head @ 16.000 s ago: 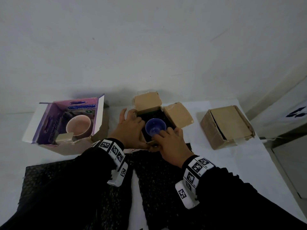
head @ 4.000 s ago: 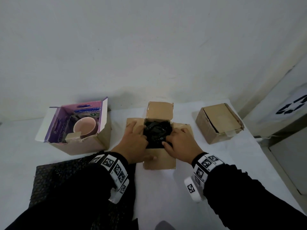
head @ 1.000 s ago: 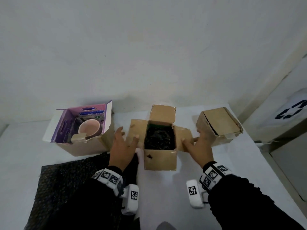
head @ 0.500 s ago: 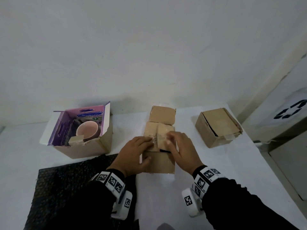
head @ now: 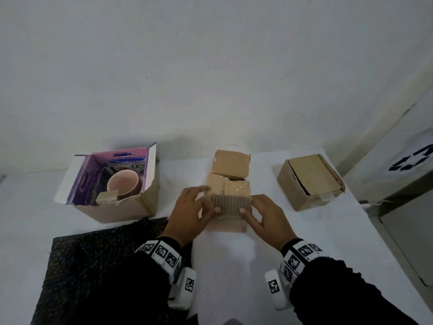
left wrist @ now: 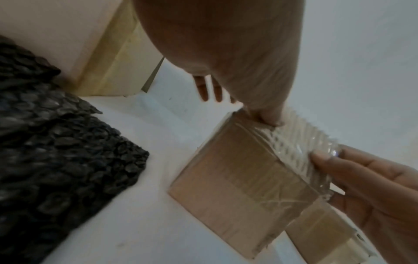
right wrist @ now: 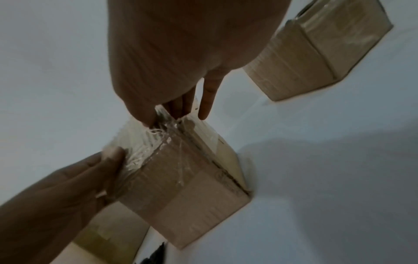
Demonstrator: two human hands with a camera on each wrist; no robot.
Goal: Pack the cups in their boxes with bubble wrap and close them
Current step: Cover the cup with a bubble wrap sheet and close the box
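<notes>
The middle cardboard box (head: 228, 222) stands on the white table with its two side flaps (head: 236, 187) folded in over the contents. The cup and the wrap inside are hidden. Its far flap (head: 230, 164) still stands open. The ribbed near flap (head: 232, 204) is raised, and both hands pinch it. My left hand (head: 208, 200) holds its left end, thumb (left wrist: 269, 117) on the flap. My right hand (head: 251, 204) holds its right end, thumb (right wrist: 144, 116) at the corner. A pink cup (head: 123, 185) sits uncovered in the open purple box (head: 150, 165) at the left.
A closed cardboard box (head: 311, 184) stands at the right, near the table's right edge. A black bubble wrap sheet (head: 100, 266) lies at the front left under my left forearm. A white bin with a recycling mark (head: 412, 160) stands beyond the right edge.
Half a second ago both hands pressed the side flaps down over the black wrap. They have since dropped to the near edge and lifted the near flap.
</notes>
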